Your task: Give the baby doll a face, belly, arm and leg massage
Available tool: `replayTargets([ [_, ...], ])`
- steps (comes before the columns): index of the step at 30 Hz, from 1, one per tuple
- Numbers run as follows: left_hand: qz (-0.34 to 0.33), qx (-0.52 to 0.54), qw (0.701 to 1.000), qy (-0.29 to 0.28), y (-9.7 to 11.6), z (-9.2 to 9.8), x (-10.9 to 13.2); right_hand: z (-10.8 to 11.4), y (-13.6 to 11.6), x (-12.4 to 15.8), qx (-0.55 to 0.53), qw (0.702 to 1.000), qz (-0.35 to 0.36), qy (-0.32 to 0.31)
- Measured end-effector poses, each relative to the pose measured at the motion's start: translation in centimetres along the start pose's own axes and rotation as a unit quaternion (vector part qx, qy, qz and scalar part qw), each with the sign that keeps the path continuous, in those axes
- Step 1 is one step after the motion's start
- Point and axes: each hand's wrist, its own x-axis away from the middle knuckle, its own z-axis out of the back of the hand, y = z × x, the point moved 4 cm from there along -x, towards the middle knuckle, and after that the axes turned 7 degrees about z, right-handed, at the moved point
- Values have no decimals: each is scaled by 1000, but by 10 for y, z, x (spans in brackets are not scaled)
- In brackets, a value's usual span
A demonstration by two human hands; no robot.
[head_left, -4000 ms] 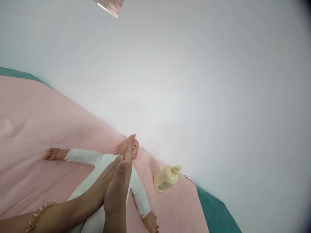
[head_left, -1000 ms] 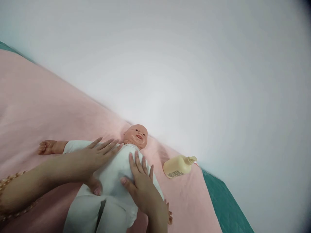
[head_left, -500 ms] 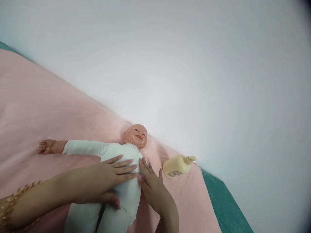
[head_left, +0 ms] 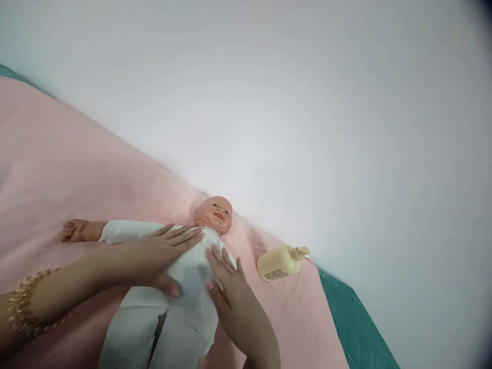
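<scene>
Resting open with fingers extended, a person's left hand [head_left: 163, 256] and right hand [head_left: 235, 289] lie on the chest of one doll [head_left: 192, 307], which is stretched face up in a white outfit on a pink cloth [head_left: 96, 164]. One container is in view: a pale yellow pump bottle [head_left: 279, 264] with dark print, set on the cloth near the right hand and well apart from the left; its opaque side hides whatever is inside. One beaded bracelet [head_left: 28, 302] circles the left wrist. Green material [head_left: 351, 312] shows at two edges of the cloth, against a plain, pale wall [head_left: 307, 128].
</scene>
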Motion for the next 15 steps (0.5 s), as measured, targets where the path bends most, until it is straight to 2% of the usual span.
replayTargets([
  [3, 32, -27, 999, -8, -14, -3, 1, -19, -15, -5, 3, 996, 78, -37],
  [7, 12, -56, 998, 18, -23, -14, 1, -40, -28, -7, -3, 983, 165, -76],
  [10, 9, -54, 998, 11, -27, -20, 0, -40, -24, -10, -5, 987, 140, -74],
  [15, 6, -25, 1000, 13, -30, -19, 1, -23, -9, -19, 35, 994, 14, -102],
])
